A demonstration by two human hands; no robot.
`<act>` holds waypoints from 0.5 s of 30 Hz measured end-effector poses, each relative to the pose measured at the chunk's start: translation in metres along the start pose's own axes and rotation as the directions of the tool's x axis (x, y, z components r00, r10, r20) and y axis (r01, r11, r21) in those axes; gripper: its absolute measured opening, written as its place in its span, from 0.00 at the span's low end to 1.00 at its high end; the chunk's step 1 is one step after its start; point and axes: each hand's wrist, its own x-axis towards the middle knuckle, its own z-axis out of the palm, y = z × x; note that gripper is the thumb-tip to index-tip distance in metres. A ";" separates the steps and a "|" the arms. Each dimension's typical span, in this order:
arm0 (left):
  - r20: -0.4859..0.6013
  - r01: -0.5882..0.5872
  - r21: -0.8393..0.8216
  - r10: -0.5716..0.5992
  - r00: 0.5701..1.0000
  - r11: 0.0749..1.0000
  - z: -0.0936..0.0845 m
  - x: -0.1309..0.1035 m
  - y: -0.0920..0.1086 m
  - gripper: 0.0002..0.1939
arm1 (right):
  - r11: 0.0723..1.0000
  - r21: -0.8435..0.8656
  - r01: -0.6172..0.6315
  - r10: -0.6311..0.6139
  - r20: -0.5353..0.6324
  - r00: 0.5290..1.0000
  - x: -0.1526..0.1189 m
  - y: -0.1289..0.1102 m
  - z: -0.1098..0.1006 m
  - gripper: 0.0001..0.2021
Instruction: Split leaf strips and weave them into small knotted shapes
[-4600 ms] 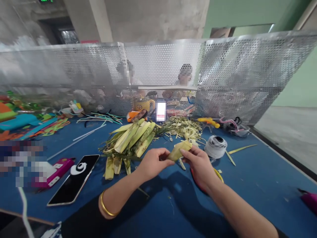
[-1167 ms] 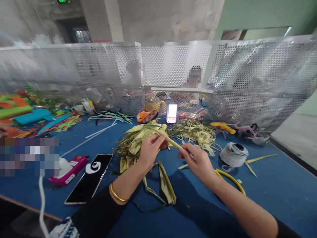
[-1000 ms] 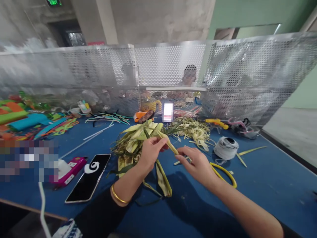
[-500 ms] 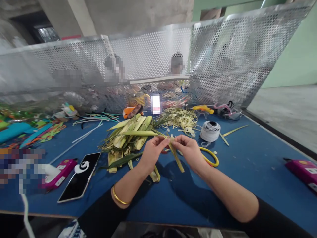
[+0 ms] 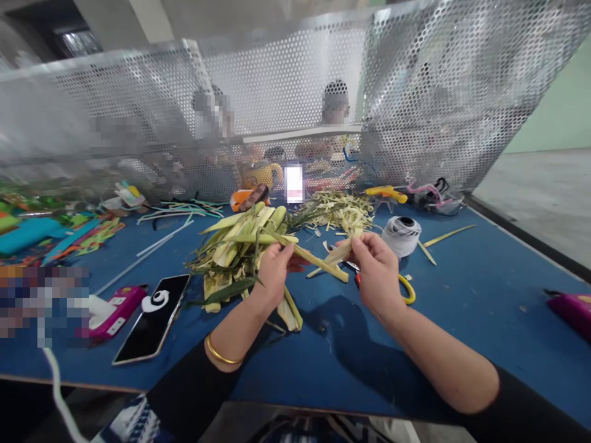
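Observation:
My left hand (image 5: 273, 275) is closed on a long yellow-green strip of corn husk (image 5: 323, 261), which slants down to the right across the gap between the hands. My right hand (image 5: 376, 267) pinches a pale, papery piece of husk (image 5: 340, 252) between thumb and fingers. The two pieces are apart at my right fingertips. Left of my left hand lies a heap of corn husks (image 5: 231, 246). Scissors with a yellow and red handle (image 5: 408, 289) lie on the table, partly hidden behind my right hand.
Behind the hands are a pile of shredded husk (image 5: 341, 209), a spool of white thread (image 5: 401, 237) and a yellow glue gun (image 5: 386, 194). A phone (image 5: 152, 320) and a magenta power strip (image 5: 117, 311) lie left. A perforated metal screen (image 5: 286, 80) bounds the blue table; people sit beyond.
My hands, together at one husk strip before, have moved apart. The right hand went right with a pale piece; the left keeps the longer strip. The view has shifted slightly.

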 end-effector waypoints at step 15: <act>-0.175 -0.188 0.158 0.215 0.961 0.969 -0.022 0.022 0.007 0.08 | 0.991 0.107 0.080 -0.053 -0.233 0.971 0.033 -0.009 -0.024 0.14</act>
